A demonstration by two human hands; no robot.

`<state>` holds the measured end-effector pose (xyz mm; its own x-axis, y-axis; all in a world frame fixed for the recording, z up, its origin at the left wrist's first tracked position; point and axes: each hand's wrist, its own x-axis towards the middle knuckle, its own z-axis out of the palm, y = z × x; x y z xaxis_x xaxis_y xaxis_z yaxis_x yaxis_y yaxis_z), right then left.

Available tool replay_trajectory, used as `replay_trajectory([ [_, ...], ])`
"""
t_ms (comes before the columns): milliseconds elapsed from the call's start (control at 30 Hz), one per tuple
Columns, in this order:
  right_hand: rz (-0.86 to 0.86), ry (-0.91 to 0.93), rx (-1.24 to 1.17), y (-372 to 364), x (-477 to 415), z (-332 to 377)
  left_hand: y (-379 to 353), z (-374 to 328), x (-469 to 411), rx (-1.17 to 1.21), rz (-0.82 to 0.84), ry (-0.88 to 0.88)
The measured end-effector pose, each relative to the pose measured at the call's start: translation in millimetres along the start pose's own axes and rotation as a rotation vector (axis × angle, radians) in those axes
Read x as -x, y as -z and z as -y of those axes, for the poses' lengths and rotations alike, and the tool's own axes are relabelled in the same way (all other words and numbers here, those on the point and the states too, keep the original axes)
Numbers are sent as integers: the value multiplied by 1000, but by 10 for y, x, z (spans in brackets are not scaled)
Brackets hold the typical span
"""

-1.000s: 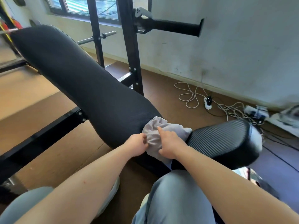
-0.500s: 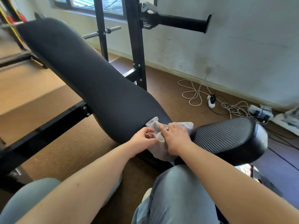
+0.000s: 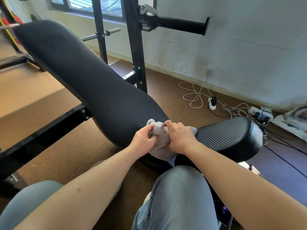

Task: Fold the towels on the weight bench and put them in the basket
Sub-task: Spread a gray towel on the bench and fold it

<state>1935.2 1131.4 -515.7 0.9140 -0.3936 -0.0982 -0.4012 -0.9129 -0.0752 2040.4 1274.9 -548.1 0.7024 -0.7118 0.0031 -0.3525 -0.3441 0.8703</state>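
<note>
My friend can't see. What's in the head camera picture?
A person's left hand and right hand grip a crumpled grey towel between a black weight bench's back pad and seat pad. White cables lie on the floor beyond.

Daylight comes in from the window [image 3: 106, 7] high beyond the fingers [image 3: 172, 125], bright enough to wash out the panes and leave the wall [image 3: 249, 55] up to their right pale and even. Right of the fingers, the seat pad [image 3: 232, 135] shows a white glare at its far end, and soft shadow sits under the bench [image 3: 83, 72] just below them. The wide lens bows the uprights [image 3: 136, 47], stretches the forearms [image 3: 93, 188] nearest me, and blurs the far corners.
</note>
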Motion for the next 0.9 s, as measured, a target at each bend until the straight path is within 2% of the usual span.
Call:
replay_trajectory([
  [67,36,5,-113,80,-12,-15,-8,1,51,-46,-20,-180],
  [133,94,58,-120,145,0,-16,-54,52,78,-174,7,-375],
  [233,93,147,-58,156,3,-72,-150,204,120,-317,71,-522],
  [300,83,136,-28,147,6,-124,-183,196,185,-237,108,-436],
  [433,67,108,-59,165,21,-149,-138,97,147,98,78,64],
  [500,119,57,-189,212,20,-126,-110,59,86,185,60,212],
  [600,184,-100,-499,311,1,-67,-111,5,89,86,172,164],
  [667,177,-132,-573,314,-5,-61,-138,-4,79,63,252,137],
  [800,131,-130,-370,228,26,-83,-135,29,76,74,282,192],
  [900,165,-126,-258,267,93,-113,-84,24,114,53,248,199],
])
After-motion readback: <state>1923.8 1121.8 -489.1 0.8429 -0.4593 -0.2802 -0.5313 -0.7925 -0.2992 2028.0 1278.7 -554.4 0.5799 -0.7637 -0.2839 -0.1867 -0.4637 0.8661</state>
